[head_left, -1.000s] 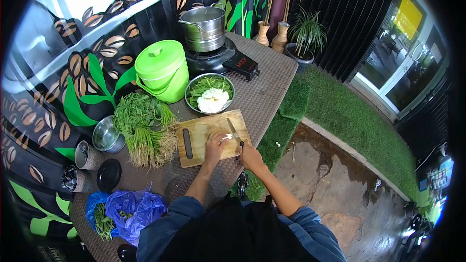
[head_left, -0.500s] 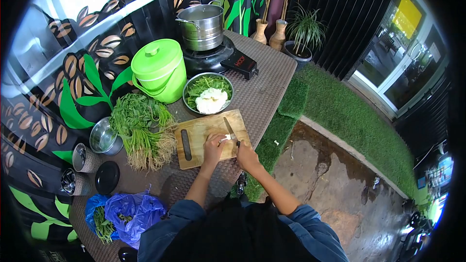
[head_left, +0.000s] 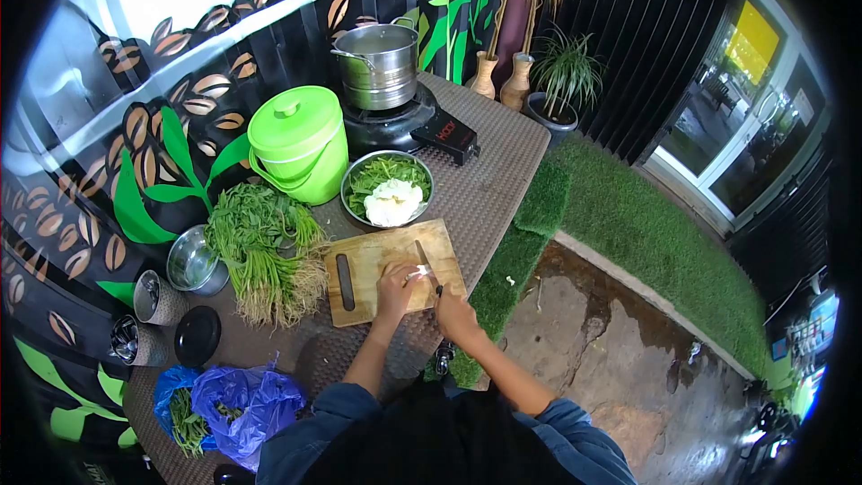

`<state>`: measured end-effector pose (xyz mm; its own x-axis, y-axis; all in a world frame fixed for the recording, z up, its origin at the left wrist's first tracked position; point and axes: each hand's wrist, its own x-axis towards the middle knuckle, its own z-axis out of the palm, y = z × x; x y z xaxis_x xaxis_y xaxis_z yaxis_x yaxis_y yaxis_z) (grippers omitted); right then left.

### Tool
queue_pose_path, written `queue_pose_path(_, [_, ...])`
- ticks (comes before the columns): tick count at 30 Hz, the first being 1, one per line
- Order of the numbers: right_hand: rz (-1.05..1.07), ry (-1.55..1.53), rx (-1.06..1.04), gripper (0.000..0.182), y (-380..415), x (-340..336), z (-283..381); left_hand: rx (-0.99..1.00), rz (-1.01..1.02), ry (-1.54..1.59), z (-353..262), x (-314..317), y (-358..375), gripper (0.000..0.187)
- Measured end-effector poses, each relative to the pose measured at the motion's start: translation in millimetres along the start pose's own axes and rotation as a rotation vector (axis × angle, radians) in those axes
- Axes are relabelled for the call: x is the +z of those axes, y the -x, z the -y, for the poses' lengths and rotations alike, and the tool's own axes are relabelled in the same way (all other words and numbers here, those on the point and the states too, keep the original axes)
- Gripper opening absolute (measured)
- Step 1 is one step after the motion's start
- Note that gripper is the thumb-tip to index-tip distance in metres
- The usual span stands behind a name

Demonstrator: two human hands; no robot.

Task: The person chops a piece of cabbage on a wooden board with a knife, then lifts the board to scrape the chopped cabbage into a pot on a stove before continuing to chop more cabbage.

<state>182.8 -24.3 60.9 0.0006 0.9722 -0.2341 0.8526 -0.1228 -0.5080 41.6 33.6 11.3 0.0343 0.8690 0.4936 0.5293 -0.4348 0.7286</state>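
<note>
The left hand [head_left: 395, 286] presses a small white piece of vegetable [head_left: 417, 273] onto the wooden cutting board [head_left: 368, 256], fingers curled over it. The right hand [head_left: 452, 309] is closed around the handle of a knife [head_left: 423, 260], whose blade lies across that piece near the board's right edge. Just beyond the board stands a steel bowl [head_left: 352, 181] of greens and cauliflower (heaped white in the middle). To the left lies a bundle of leafy greens [head_left: 263, 247].

knife [head_left: 423, 260] blade lowered onto white piece [head_left: 418, 273], right hand [head_left: 452, 308] nearer
</note>
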Motion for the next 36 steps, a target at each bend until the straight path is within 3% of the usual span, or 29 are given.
queue_pose_path(6, [-0.049, -0.006, 0.046, 0.029, -14, 23, -4, 0.037, 0.016, 0.001, 4, -1, 1, 0.012])
queue_pose_path(8, [-0.041, 0.026, -0.055, 0.029, -14, 4, -4, -0.003, 0.039, 0.007, 4, 0, 1, 0.012])
queue_pose_path(12, [-0.079, 0.056, -0.060, 0.029, 1, 16, 0, -0.029, 0.041, 0.018, 3, -1, 0, 0.012])
queue_pose_path(14, [-0.141, 0.091, 0.029, 0.022, -2, 34, 3, 0.004, 0.045, 0.007, -1, -3, -1, 0.012])
queue_pose_path(21, [-0.036, 0.049, -0.043, 0.031, -13, 15, -4, -0.016, 0.026, 0.007, 4, -1, 0, 0.013])
queue_pose_path(25, [-0.083, 0.021, 0.049, 0.029, -8, 37, 1, -0.004, 0.025, 0.013, 3, -1, -1, 0.013])
queue_pose_path(34, [-0.077, 0.069, -0.057, 0.031, -12, 18, 2, -0.014, 0.028, 0.016, 3, -1, 0, 0.014])
queue_pose_path(36, [-0.074, -0.001, 0.046, 0.031, -6, 28, 7, 0.002, 0.020, 0.017, 1, -1, -1, 0.014])
